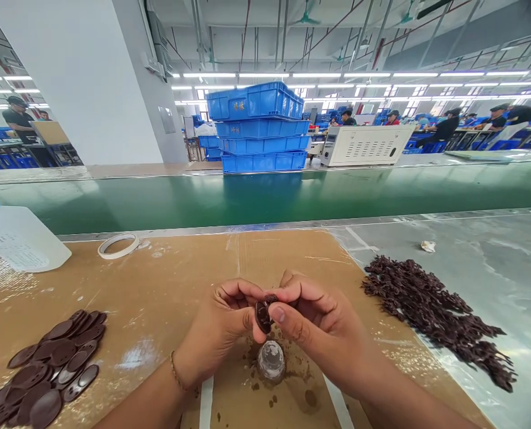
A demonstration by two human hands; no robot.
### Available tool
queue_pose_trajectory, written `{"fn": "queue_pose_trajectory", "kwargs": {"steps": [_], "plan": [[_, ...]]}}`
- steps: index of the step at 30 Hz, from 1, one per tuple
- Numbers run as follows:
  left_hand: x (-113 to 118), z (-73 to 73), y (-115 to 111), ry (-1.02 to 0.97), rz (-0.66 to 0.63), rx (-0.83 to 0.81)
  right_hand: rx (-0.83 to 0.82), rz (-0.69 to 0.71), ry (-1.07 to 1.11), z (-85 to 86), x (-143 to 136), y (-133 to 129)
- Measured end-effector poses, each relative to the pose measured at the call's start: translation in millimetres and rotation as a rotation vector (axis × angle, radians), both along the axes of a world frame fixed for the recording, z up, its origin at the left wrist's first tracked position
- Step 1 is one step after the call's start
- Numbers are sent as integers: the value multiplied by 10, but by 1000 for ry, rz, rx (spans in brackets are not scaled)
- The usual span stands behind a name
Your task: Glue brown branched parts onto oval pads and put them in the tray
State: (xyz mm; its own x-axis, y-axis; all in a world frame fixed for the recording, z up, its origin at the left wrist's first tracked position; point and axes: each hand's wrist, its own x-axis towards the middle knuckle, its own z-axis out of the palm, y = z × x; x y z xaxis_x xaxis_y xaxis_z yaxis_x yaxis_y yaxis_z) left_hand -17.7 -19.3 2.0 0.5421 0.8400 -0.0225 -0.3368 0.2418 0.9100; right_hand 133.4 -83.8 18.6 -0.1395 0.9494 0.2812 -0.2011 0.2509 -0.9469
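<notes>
My left hand (221, 330) pinches a dark brown oval piece (262, 317) between thumb and fingers, held tilted above the table. The thumb and forefinger of my right hand (325, 328) meet at its upper edge, closed on a small dark brown part (272, 299) that is mostly covered by the fingertips. Just below both hands stands a small clear cup (271, 361) with a whitish, stained look, and dark wet spots surround it. At the left lies a heap of flat, dark brown oval discs (62, 353). A long pile of thin, branching dark brown pieces (430, 313) spreads out at the right.
A translucent jug (22, 238) with a blue cap and a roll of tape (118, 245) sit at the back left of the brown board (194, 262). Beyond runs a green conveyor belt (167, 199). Stacked blue crates (263, 128) and a white machine (367, 145) stand behind it.
</notes>
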Motion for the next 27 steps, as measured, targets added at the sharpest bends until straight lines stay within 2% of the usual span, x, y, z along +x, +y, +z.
{"fn": "queue_pose_trajectory", "kwargs": {"steps": [7, 27], "plan": [[12, 28, -14, -12, -8, 11, -2, 37, 28, 6, -7, 2], [19, 23, -20, -6, 3, -6, 39, 14, -6, 17, 2, 9]]}}
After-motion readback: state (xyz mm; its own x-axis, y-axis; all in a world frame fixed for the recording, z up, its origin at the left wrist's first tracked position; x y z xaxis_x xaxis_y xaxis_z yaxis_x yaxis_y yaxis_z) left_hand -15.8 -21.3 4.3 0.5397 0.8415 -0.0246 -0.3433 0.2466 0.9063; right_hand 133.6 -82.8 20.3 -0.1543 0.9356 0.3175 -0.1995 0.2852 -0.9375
